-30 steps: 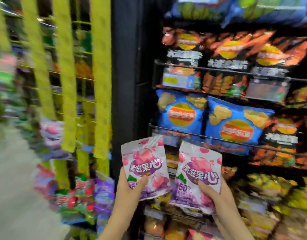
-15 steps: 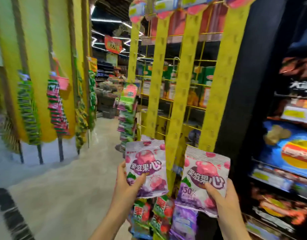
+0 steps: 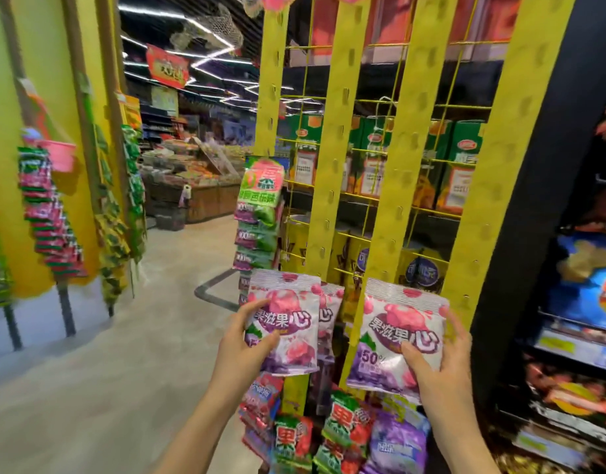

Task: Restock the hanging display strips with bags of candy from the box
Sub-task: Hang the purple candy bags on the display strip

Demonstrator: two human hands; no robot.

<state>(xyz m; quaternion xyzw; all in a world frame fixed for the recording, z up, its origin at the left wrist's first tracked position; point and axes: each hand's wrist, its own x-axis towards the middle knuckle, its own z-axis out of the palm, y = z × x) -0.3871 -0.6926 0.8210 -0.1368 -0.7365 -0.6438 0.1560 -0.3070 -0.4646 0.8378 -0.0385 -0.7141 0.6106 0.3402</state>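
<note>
Left hand (image 3: pixel 245 340) grips one candy bag (image 3: pixel 283 323), a second tucked behind | right hand (image 3: pixel 438 366) grips another bag (image 3: pixel 399 340) | both held before the yellow display strips (image 3: pixel 402 165) | strips: lower hooks filled, upper hooks bare | box not in view | restock judged part-done; these bags not yet hung.

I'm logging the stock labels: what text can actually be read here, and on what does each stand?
"果滋果心": white-and-purple candy bag gripped by the left hand.
"果滋果心", "50%": matching candy bag gripped by the right hand.
"100": green hanging bags on the leftmost yellow strip.
"果": red-and-green bags at the bottom.
Red ceiling sign, shelf cartons, price tags: too blurred.
</note>
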